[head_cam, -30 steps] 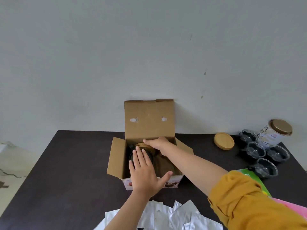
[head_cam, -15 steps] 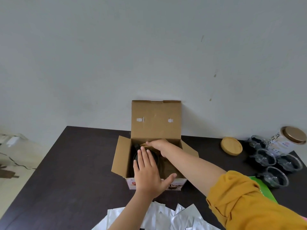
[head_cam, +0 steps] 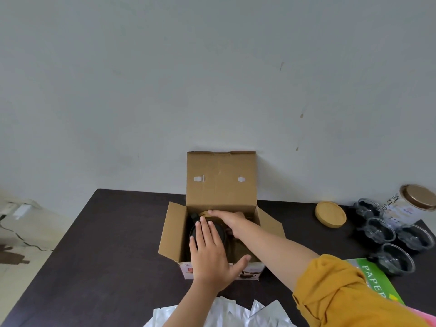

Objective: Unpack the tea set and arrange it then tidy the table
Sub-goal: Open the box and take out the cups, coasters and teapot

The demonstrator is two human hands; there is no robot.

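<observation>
In the open brown cardboard box (head_cam: 220, 204) at twelve o'clock, the left hand (head_cam: 210, 252) lies flat-fingered on the dark, wooden-lidded glass teapot (head_cam: 218, 228), probably fragile and slippery, best lifted by its body; the right hand (head_cam: 232, 221) rests on it, its fingers' curl indiscernible.

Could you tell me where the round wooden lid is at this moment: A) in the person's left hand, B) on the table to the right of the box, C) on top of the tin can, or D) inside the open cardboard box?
B: the round wooden lid lies flat on the dark table, right of the open cardboard box and left of the clear cups.
</observation>
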